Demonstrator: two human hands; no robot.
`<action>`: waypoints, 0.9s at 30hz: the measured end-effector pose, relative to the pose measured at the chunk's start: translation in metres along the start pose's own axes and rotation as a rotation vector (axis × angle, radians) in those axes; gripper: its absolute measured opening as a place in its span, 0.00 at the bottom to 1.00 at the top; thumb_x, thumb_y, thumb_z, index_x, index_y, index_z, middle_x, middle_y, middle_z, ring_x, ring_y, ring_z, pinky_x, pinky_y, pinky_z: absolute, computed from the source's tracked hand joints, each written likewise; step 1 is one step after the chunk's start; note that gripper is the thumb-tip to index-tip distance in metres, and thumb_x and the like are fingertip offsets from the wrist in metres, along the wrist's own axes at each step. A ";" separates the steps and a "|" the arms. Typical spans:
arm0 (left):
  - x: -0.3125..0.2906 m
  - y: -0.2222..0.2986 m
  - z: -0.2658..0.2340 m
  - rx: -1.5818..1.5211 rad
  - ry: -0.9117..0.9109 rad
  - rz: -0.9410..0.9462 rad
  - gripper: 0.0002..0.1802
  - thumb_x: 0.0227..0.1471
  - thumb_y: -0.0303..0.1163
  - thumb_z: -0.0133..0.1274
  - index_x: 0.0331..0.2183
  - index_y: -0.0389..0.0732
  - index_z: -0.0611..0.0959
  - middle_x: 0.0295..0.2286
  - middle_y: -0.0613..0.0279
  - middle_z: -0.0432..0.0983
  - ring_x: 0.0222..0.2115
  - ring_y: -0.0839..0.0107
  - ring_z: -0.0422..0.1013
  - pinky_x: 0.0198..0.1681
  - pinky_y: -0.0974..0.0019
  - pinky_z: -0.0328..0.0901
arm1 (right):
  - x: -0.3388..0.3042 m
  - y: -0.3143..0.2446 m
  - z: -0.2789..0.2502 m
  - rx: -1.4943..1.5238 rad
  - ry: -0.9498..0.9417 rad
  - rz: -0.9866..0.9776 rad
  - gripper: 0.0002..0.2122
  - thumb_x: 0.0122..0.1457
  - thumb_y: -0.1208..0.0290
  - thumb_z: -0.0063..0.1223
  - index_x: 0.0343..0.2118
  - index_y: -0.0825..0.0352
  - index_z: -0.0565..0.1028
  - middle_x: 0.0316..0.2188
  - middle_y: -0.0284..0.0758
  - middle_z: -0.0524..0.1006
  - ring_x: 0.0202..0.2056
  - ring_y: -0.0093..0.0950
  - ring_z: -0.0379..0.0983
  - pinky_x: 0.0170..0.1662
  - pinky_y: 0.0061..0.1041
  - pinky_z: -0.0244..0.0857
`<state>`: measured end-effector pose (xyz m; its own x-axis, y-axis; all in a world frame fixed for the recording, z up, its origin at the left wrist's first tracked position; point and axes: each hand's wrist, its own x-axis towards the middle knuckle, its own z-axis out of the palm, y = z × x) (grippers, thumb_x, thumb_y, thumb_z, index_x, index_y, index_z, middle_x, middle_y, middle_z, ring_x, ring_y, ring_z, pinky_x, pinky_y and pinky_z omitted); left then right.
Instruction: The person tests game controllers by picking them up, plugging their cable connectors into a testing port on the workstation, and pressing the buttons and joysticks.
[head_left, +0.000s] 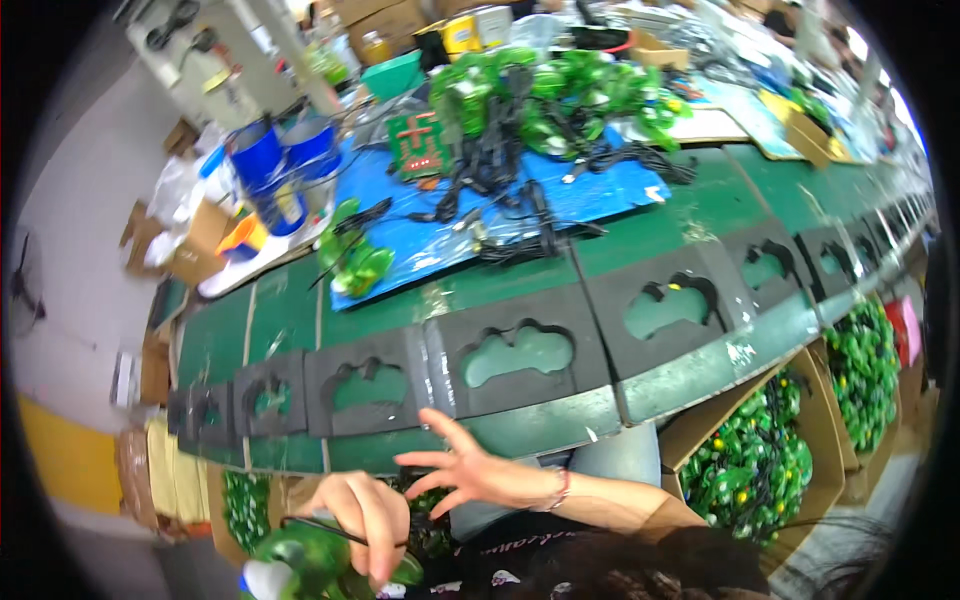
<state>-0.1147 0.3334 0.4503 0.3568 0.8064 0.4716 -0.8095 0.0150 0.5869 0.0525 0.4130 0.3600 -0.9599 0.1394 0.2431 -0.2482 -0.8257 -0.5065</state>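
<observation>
The counter (pixel 650 255) lies beyond the spread right hand (pixel 470 475); left hand (pixel 360 515) holds cord (pixel 330 530); controller (pixel 300 555) beneath seems light, stiff: grip its sides.

Just one fisheye cam, head-mounted, looking down at the left hand (pixel 362 522) and right hand (pixel 482 474) up close, then out across the counter (pixel 640 258), edges bending.

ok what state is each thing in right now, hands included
left hand: fingers curled on a black cable
black cable: gripped, running out to the left
green translucent part: beside the left hand, partly cut off by the frame
right hand: open, fingers spread
black foam inserts: lined up in a row, each cut through
blue sheet: spread out, loaded
cardboard box: open, filled
green parts: heaped in that box
</observation>
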 end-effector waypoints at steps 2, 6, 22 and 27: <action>-0.003 0.002 0.005 0.244 -0.006 0.049 0.13 0.46 0.32 0.54 0.15 0.36 0.74 0.18 0.52 0.74 0.10 0.62 0.64 0.14 0.62 0.60 | 0.004 0.011 0.008 -0.500 -0.174 -0.056 0.36 0.58 0.53 0.44 0.62 0.60 0.38 0.60 0.42 0.50 0.55 0.35 0.55 0.56 0.33 0.51; -0.014 0.024 -0.002 0.361 -0.017 0.064 0.11 0.49 0.26 0.51 0.19 0.29 0.75 0.30 0.43 0.74 0.14 0.57 0.70 0.18 0.59 0.68 | -0.027 0.014 0.022 -1.135 -0.173 -0.043 0.26 0.55 0.67 0.51 0.55 0.70 0.58 0.48 0.44 0.66 0.52 0.33 0.59 0.54 0.27 0.53; -0.023 -0.003 -0.053 1.019 0.009 -0.417 0.27 0.34 0.36 0.62 0.37 0.28 0.78 0.40 0.46 0.74 0.41 0.56 0.72 0.47 0.63 0.63 | -0.198 -0.165 0.109 -1.746 0.314 0.325 0.25 0.42 0.65 0.66 0.45 0.65 0.73 0.19 0.25 0.76 0.19 0.21 0.68 0.36 0.23 0.48; -0.040 -0.017 -0.073 0.959 0.079 -0.396 0.34 0.35 0.45 0.60 0.38 0.25 0.76 0.41 0.43 0.72 0.42 0.57 0.71 0.48 0.62 0.62 | -0.190 -0.180 0.106 -1.646 -0.077 -0.184 0.05 0.43 0.71 0.64 0.24 0.59 0.79 0.15 0.22 0.72 0.17 0.20 0.64 0.37 0.29 0.47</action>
<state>-0.1495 0.3439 0.3729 0.4569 0.8831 0.1065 0.0819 -0.1610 0.9836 0.2932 0.4769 0.4926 -0.9082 0.0965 0.4072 -0.2609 0.6302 -0.7313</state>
